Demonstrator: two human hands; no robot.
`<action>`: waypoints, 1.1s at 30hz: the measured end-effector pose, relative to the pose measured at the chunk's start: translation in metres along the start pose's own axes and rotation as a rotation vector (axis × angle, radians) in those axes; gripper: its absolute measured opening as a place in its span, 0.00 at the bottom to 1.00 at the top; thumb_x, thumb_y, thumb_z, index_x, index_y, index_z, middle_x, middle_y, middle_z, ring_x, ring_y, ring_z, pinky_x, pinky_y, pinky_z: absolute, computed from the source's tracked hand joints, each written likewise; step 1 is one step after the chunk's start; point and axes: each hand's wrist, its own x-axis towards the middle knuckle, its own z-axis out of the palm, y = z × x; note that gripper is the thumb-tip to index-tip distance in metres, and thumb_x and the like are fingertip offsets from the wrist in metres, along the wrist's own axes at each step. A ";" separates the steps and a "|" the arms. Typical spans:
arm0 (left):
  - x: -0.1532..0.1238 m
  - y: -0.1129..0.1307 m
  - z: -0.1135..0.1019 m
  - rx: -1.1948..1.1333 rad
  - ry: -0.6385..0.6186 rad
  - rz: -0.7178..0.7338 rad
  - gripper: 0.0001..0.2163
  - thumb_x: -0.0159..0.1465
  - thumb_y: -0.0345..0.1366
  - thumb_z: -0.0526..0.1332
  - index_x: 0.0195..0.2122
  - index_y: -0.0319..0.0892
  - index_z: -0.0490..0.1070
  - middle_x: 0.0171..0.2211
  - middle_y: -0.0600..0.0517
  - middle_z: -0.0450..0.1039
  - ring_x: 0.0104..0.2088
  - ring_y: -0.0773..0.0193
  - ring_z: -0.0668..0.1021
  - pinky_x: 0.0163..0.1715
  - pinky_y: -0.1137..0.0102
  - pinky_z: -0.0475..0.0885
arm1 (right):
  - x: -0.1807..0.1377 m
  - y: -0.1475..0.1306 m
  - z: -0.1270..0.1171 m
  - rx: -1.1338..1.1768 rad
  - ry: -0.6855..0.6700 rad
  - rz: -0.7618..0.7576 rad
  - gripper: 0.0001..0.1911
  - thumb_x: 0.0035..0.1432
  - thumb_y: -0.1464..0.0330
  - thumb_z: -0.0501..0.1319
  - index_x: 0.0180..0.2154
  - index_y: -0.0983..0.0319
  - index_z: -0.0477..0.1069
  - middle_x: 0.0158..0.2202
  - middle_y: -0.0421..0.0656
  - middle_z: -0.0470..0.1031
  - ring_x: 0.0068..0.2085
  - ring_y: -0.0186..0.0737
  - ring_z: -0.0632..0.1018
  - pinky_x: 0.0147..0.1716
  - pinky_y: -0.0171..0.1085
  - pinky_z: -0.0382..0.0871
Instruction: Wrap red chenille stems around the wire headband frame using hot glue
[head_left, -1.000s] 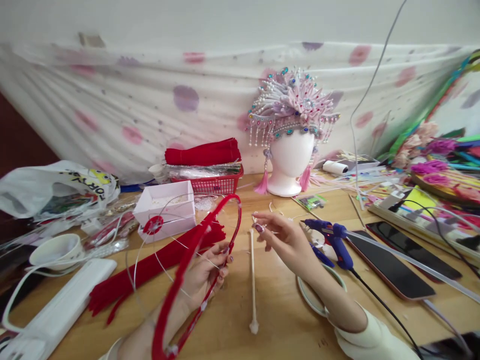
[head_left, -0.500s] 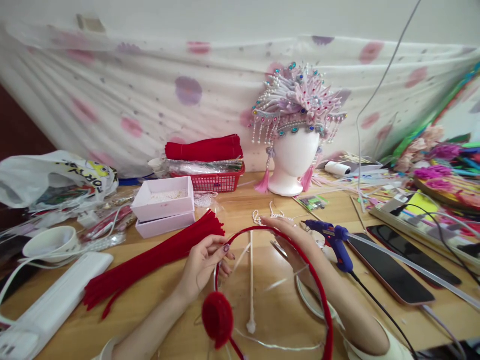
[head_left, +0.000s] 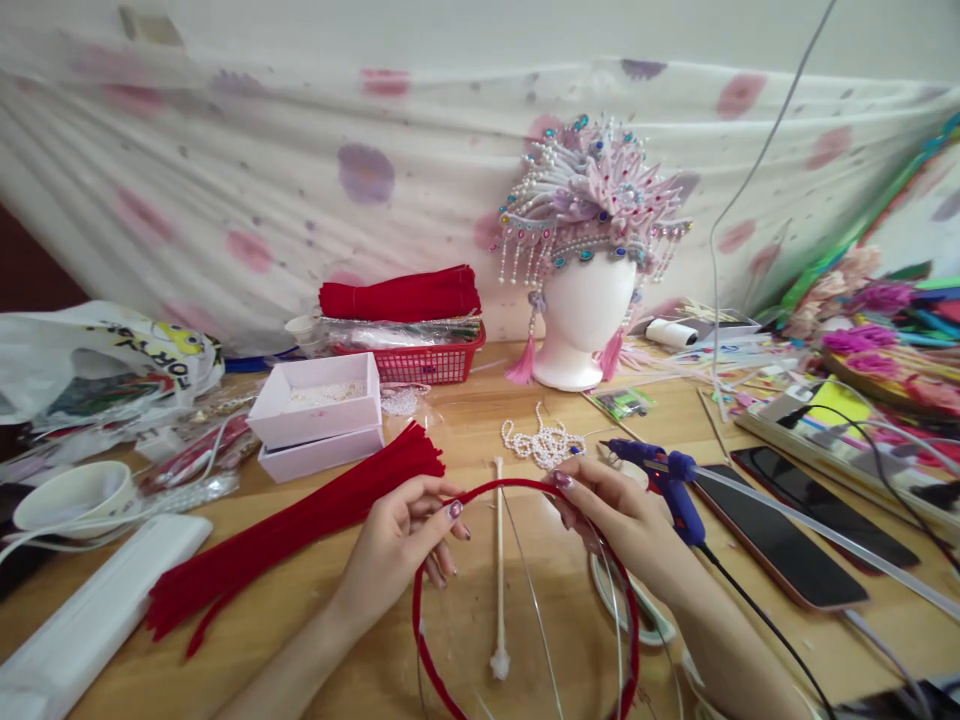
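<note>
The left hand (head_left: 401, 530) pinches a slim red fuzzy hoop (head_left: 525, 483) between thumb and fingers at its 11 o'clock. The right hand (head_left: 615, 510) grips the same hoop at its 1 o'clock, thumb on the near side. The hoop is tilted over the pale wooden table (head_left: 465, 420), its 6 o'clock edge running out of view at the bottom; whether it touches the tabletop, I cannot tell. A thin silvery strand (head_left: 531, 582) slants across its opening.

Within the hoop's outline lies a long white stick (head_left: 499, 590) with a lumpy white end, its far tip showing past the hoop at 12 o'clock. A pale green looped handle (head_left: 660, 632) sits partly hidden beneath the right forearm.

Around the hoop, a heap of white pearl strings (head_left: 544, 442) lies near at 12 o'clock, with a white mannequin head (head_left: 589, 315) in a pink, jewelled, beaded headdress (head_left: 600, 200) farther behind. At 2 o'clock rests a blue glue gun (head_left: 667, 475); toward 3 o'clock, 2 black-screened phones (head_left: 780, 535). Between 9 and 10 o'clock lies a bundle of red fuzzy stems (head_left: 300, 530); at 10 o'clock, 2 stacked white boxes (head_left: 322, 422); at 11 o'clock, a red plastic basket (head_left: 442, 367).
</note>
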 end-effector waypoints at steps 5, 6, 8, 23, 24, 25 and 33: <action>0.003 0.009 0.005 0.077 0.020 -0.013 0.16 0.58 0.48 0.69 0.39 0.42 0.73 0.18 0.60 0.71 0.09 0.72 0.68 0.09 0.78 0.61 | 0.001 -0.006 0.009 0.210 0.026 0.082 0.25 0.51 0.47 0.71 0.28 0.60 0.66 0.18 0.31 0.63 0.15 0.23 0.54 0.14 0.27 0.44; 0.003 0.011 0.006 0.090 0.036 -0.014 0.16 0.58 0.49 0.69 0.36 0.42 0.73 0.17 0.60 0.69 0.09 0.73 0.66 0.09 0.79 0.60 | 0.001 -0.008 0.010 0.227 0.039 0.087 0.25 0.50 0.48 0.72 0.28 0.59 0.65 0.17 0.30 0.62 0.15 0.23 0.53 0.14 0.27 0.43; 0.003 0.015 0.008 0.103 0.056 -0.009 0.15 0.56 0.49 0.70 0.31 0.42 0.72 0.15 0.60 0.67 0.10 0.74 0.64 0.09 0.80 0.58 | -0.001 -0.010 0.012 0.231 0.068 0.075 0.25 0.49 0.49 0.73 0.27 0.59 0.65 0.17 0.30 0.62 0.15 0.23 0.53 0.14 0.27 0.43; -0.006 0.032 0.001 0.022 -0.092 0.032 0.13 0.64 0.48 0.64 0.43 0.45 0.73 0.19 0.57 0.73 0.12 0.71 0.70 0.11 0.80 0.65 | -0.010 -0.007 0.005 0.230 0.121 -0.090 0.19 0.57 0.56 0.71 0.26 0.59 0.68 0.18 0.33 0.65 0.16 0.24 0.57 0.14 0.27 0.45; -0.007 0.033 -0.001 0.026 -0.121 0.043 0.15 0.65 0.48 0.64 0.47 0.45 0.73 0.21 0.56 0.74 0.12 0.71 0.71 0.12 0.79 0.66 | -0.011 -0.007 0.005 0.235 0.117 -0.092 0.19 0.57 0.56 0.71 0.27 0.59 0.68 0.19 0.33 0.65 0.16 0.24 0.57 0.14 0.27 0.45; -0.008 0.033 -0.003 0.035 -0.155 0.047 0.16 0.65 0.47 0.64 0.50 0.46 0.73 0.22 0.55 0.75 0.12 0.71 0.71 0.12 0.79 0.67 | -0.013 -0.006 0.004 0.242 0.111 -0.093 0.18 0.57 0.56 0.71 0.27 0.59 0.68 0.19 0.33 0.66 0.16 0.24 0.57 0.14 0.27 0.45; -0.013 0.039 -0.003 0.096 -0.386 0.068 0.11 0.70 0.41 0.61 0.51 0.47 0.77 0.25 0.57 0.74 0.15 0.76 0.74 0.15 0.83 0.69 | -0.018 -0.001 -0.001 0.266 0.104 -0.195 0.16 0.59 0.59 0.70 0.27 0.59 0.69 0.18 0.33 0.66 0.16 0.25 0.60 0.14 0.26 0.47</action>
